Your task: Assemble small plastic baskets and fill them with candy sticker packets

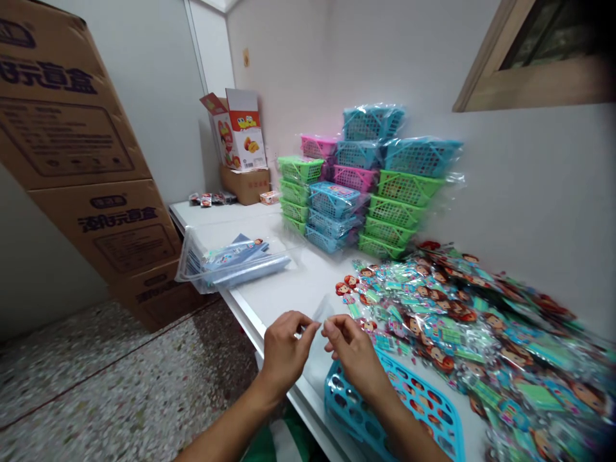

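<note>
My left hand [289, 343] is closed in a pinch, thumb against forefinger, at the edge of a thin clear plastic bag [323, 310]. Facing it, my right hand [352, 350] has its fingertips curled together at the bag's other side. The film is hard to see; part of it hangs below my fingers over the table. Under my right hand and forearm is a blue plastic basket [426, 404] with round holes, partly hidden by the arm. Reddish items show through its holes.
A heap of cartoon-printed packets [447, 308] covers the right side of the white table [262, 301]. Bagged green, blue and pink baskets [337, 202] are stacked behind. A clear plastic tray [192, 276] holds flat bluish bags at the left edge. Cartons [129, 224] stand on the floor.
</note>
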A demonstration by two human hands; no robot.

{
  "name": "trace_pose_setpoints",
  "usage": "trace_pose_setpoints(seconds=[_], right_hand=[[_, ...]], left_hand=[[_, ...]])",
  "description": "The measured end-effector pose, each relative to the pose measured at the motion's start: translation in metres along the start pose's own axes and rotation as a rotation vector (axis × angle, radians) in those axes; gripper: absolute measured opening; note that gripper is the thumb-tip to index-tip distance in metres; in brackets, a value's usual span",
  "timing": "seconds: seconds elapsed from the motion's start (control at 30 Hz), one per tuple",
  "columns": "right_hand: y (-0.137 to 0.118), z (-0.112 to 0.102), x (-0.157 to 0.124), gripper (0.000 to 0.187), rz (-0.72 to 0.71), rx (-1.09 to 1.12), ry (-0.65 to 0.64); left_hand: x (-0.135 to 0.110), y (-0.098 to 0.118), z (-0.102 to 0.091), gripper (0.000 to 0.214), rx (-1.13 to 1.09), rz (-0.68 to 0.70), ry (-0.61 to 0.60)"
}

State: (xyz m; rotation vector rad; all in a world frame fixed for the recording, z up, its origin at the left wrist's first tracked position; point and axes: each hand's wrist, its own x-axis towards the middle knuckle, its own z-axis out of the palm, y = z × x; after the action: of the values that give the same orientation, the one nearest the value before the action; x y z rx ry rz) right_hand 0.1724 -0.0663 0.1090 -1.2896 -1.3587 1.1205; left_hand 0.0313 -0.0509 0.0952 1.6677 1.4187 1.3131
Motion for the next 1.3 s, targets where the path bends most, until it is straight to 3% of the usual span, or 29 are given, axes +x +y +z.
trace_pose_setpoints(seconds=[0.07,0.2,0.43,0.6,0.7,0.83,0.97,1.07,1.13,1.3], right_hand=[[-0.002,0.004,-0.001,0.037,-0.016,0.057,-0.073],[0.0,0.008,0.001,0.034,-0.038,0.175,-0.141],[0.009,0.009,0.007,0.036,0.056,0.167,-0.07],[0.008,0.006,0.011,0.028,0.063,0.053,-0.057],[0.011,0.0,0.013,0.025,0.042,0.026,-0.074],[0.019,-0.011,0.012,0.024,0.01,0.073,-0.061],[0.026,-0.012,0.007,0.023,-0.022,0.079,-0.074],[0.03,-0.01,0.004,0.022,-0.052,0.04,-0.051],[0.032,-0.012,0.002,0.021,-0.072,-0.006,-0.012],[0.036,-0.026,0.002,0.021,-0.079,-0.149,0.047]], left_hand=[[0.002,0.005,-0.005,0.024,0.039,0.059,0.003],[0.008,0.008,-0.009,0.035,-0.229,-0.085,-0.151],[0.012,0.003,-0.012,0.026,-0.473,-0.26,-0.332],[0.012,0.001,-0.01,0.023,-0.525,-0.292,-0.383],[0.014,-0.003,-0.011,0.022,-0.418,-0.26,-0.321],[0.02,-0.009,-0.022,0.019,-0.241,-0.23,-0.097],[0.024,-0.008,-0.034,0.023,0.208,-0.039,0.164],[0.025,-0.008,-0.038,0.034,0.426,0.093,0.157],[0.028,-0.013,-0.041,0.038,0.311,0.039,0.116],[0.041,-0.027,-0.046,0.052,-0.299,-0.216,0.069]])
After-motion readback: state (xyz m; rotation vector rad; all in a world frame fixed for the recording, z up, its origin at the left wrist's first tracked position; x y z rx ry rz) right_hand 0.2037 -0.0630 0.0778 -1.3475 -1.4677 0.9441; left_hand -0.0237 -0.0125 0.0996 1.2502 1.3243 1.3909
